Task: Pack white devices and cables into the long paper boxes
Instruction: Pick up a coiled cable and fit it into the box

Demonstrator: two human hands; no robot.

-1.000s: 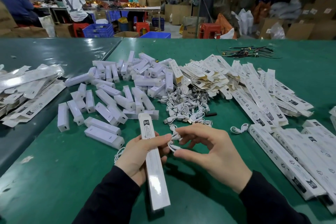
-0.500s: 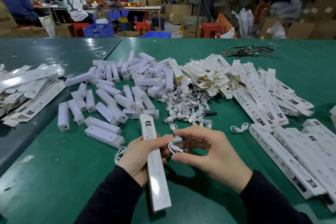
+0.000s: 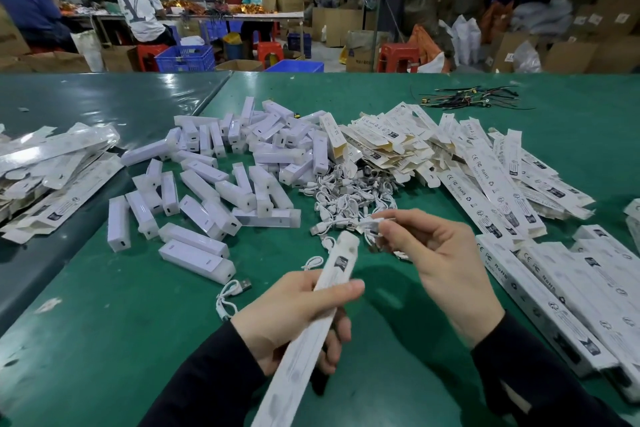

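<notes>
Long paper box (image 3: 322, 291), tilted with its far end toward 1 o'clock, held above the green surface (image 3: 104, 340) at lower centre in the left hand (image 3: 294, 315), fingers wrapped round its middle. Right hand (image 3: 440, 263), at 3 o'clock of the box end, pinches a coiled white cable (image 3: 372, 227). White devices (image 3: 207, 191) lie scattered at 11 o'clock; the loose cable pile (image 3: 349, 198) at 12 o'clock; flat boxes (image 3: 502, 184) at 2 o'clock.
</notes>
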